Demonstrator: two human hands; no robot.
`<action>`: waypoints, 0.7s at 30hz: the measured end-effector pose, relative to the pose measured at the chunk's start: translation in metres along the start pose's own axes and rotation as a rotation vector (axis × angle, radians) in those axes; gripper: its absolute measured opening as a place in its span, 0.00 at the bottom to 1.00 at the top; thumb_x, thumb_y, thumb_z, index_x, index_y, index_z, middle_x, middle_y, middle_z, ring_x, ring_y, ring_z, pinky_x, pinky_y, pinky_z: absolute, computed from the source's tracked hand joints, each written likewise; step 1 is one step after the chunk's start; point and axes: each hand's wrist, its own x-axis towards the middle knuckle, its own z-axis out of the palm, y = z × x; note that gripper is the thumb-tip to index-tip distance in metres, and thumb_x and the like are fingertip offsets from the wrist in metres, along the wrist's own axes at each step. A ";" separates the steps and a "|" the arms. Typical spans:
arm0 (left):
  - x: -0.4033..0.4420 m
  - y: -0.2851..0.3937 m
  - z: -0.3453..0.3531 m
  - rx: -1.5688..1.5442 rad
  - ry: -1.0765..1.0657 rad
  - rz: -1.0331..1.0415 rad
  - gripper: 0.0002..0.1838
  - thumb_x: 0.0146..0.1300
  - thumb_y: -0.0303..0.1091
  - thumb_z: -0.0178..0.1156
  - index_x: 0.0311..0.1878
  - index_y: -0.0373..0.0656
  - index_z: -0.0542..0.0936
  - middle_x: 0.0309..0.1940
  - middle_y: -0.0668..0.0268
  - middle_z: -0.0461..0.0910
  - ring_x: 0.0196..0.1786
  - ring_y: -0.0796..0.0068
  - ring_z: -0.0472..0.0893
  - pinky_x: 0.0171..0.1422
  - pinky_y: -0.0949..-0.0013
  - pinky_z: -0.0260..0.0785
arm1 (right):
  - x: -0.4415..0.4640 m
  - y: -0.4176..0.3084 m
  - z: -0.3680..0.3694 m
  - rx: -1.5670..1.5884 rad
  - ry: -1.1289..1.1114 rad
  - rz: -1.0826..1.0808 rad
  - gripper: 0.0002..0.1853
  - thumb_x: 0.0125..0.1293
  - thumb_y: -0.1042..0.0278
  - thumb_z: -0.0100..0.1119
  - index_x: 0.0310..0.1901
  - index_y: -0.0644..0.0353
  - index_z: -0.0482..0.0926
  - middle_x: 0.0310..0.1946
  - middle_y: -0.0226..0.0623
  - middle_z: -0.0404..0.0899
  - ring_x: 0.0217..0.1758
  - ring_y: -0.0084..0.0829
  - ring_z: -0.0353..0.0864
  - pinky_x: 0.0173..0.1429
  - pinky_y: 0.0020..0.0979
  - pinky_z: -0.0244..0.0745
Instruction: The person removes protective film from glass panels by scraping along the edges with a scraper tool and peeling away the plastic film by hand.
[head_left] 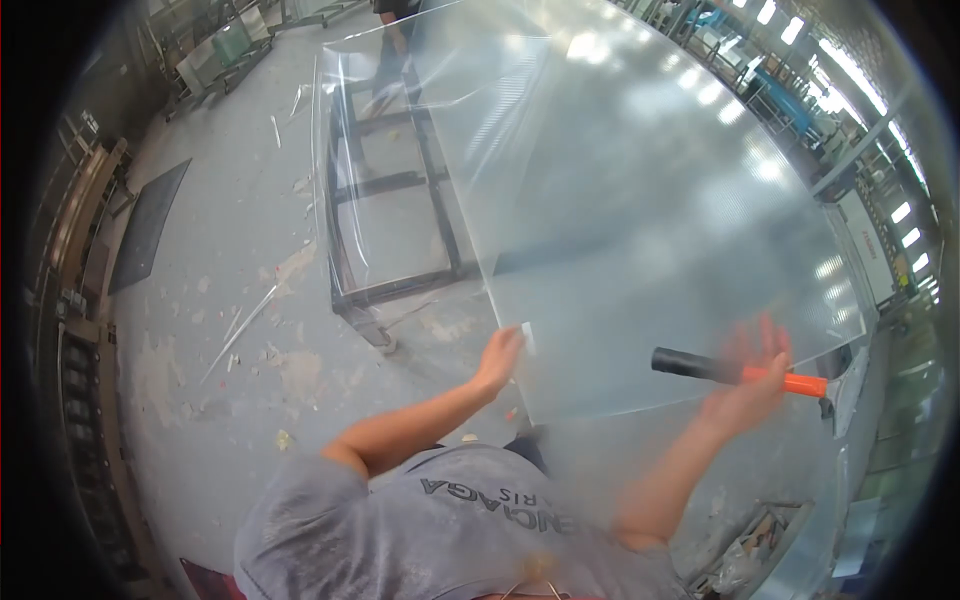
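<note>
A large clear sheet, glass-like and partly ribbed with reflections, spreads out in front of me. My left hand is at its near left edge, fingers curled in against the edge beside a small white patch. Over the near right part, my right hand is blurred by motion, with its fingers apart. A cylindrical tool with a black end and an orange end appears sharp there, its orange part overlapping my right palm. Whether that hand touches the tool is unclear.
A dark metal frame draped with transparent film stands left of the sheet. Another person is at the far end. Debris strips and a dark mat lie on the floor. A bin sits at lower right.
</note>
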 end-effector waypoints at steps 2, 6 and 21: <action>0.003 -0.074 0.015 -0.204 -0.016 -0.500 0.43 0.66 0.68 0.47 0.73 0.42 0.63 0.70 0.51 0.66 0.71 0.55 0.66 0.73 0.53 0.57 | 0.023 0.006 -0.008 -0.057 0.002 0.024 0.30 0.74 0.47 0.46 0.64 0.66 0.68 0.55 0.51 0.79 0.51 0.47 0.83 0.48 0.42 0.78; 0.013 -0.140 0.063 -0.478 -0.068 -0.705 0.59 0.58 0.83 0.42 0.77 0.40 0.54 0.73 0.48 0.61 0.74 0.49 0.62 0.76 0.49 0.53 | 0.056 0.024 -0.016 -0.036 0.023 0.102 0.29 0.74 0.47 0.47 0.63 0.66 0.69 0.55 0.50 0.79 0.51 0.46 0.83 0.48 0.41 0.78; 0.070 -0.224 0.149 -0.373 0.442 -0.819 0.59 0.57 0.85 0.36 0.39 0.26 0.83 0.30 0.54 0.81 0.35 0.59 0.79 0.40 0.56 0.69 | 0.120 0.055 -0.021 -0.198 0.015 0.132 0.30 0.73 0.43 0.51 0.62 0.63 0.69 0.58 0.42 0.76 0.54 0.45 0.81 0.52 0.45 0.73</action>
